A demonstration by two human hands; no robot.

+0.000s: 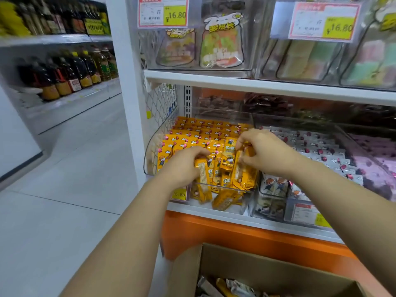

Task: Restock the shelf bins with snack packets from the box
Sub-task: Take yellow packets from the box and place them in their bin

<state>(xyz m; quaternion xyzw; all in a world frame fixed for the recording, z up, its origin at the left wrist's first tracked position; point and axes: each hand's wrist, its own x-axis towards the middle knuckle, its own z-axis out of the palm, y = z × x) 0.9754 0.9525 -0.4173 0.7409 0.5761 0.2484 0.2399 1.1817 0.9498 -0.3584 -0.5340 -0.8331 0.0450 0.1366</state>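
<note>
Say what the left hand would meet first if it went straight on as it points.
Likely the yellow packets lined up in the clear bin; the left hand, gripping a few itself, points at them. Depth unclear.

A bin [152, 146] holding rows of packets [192, 130] sits at the lower shelf's [203, 209] left end; a second bin [272, 207] stands just beside it on the right; more bins [252, 50] stand on the upper shelf [235, 82] above; the box [246, 266] lies below, before the lower shelf's front edge.

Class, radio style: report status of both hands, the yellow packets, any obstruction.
Left hand grips yellow packets at front of clear bin. Right hand pinches more beside it. Box below holds mixed packets. No obstruction seen.
</note>
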